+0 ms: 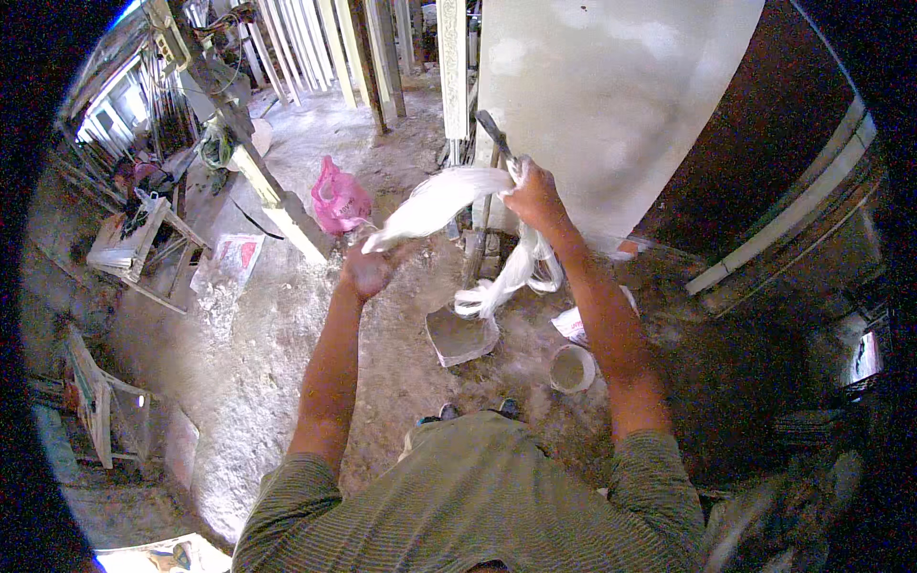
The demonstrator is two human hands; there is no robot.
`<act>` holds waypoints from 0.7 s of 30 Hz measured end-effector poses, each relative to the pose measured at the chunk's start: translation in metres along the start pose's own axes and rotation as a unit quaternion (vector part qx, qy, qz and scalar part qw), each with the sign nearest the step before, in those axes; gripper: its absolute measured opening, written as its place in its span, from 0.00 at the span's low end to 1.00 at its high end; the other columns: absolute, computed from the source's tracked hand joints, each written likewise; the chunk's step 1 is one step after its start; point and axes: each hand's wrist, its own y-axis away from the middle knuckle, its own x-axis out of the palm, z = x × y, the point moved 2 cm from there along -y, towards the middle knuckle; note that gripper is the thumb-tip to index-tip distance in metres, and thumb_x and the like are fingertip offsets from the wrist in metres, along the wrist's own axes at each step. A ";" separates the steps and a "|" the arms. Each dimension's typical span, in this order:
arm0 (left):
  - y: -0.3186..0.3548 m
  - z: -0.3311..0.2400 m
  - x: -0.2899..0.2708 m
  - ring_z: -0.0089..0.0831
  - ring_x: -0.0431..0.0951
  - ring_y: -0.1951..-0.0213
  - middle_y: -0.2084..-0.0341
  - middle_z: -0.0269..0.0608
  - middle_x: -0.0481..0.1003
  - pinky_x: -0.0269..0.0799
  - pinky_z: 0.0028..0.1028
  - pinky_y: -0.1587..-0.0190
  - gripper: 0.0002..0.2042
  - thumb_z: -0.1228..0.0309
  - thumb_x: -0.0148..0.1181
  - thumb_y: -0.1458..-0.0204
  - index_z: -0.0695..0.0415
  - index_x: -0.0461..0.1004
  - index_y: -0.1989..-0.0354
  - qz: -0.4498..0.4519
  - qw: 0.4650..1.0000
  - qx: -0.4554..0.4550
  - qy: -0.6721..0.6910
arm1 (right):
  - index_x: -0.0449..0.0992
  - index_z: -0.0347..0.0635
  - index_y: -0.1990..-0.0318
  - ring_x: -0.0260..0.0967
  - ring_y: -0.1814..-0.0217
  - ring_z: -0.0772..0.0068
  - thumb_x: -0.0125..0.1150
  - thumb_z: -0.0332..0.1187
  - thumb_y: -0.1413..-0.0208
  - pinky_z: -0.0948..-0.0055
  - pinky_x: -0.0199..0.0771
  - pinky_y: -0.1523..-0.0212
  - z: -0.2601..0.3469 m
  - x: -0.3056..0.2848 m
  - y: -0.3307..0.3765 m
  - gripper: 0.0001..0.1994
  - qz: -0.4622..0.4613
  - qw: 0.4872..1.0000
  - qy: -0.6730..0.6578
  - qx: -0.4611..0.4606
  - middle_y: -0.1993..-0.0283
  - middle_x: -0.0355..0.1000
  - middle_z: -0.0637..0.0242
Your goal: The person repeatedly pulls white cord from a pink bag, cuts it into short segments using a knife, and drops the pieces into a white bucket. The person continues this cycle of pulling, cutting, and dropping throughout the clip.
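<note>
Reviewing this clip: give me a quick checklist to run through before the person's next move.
1. Right hand closed on the white fibres: ok.
2. Left hand gripping their other end: cannot tell; it is there, but its grip is unclear.
3. Hanging strands clear of the squarish container: cannot tell; they overlap its far edge in view.
4. Round bucket upright: ok.
5. Shoes apart from both containers: ok.

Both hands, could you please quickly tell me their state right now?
Left hand: closed on one end of the white fibre bundle.
Right hand: closed on the same bundle; grip on the dark stick unclear.
</note>
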 end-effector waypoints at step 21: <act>-0.130 0.021 0.158 0.30 0.76 0.66 0.71 0.45 0.78 0.70 0.30 0.60 0.12 0.76 0.57 0.55 0.63 0.75 0.60 -0.044 0.628 0.267 -0.730 | 0.68 0.31 0.52 0.70 0.47 0.58 0.71 0.38 0.59 0.67 0.68 0.46 -0.055 -0.075 -0.010 0.28 -0.010 0.993 -0.108 0.045 0.51 0.72 0.52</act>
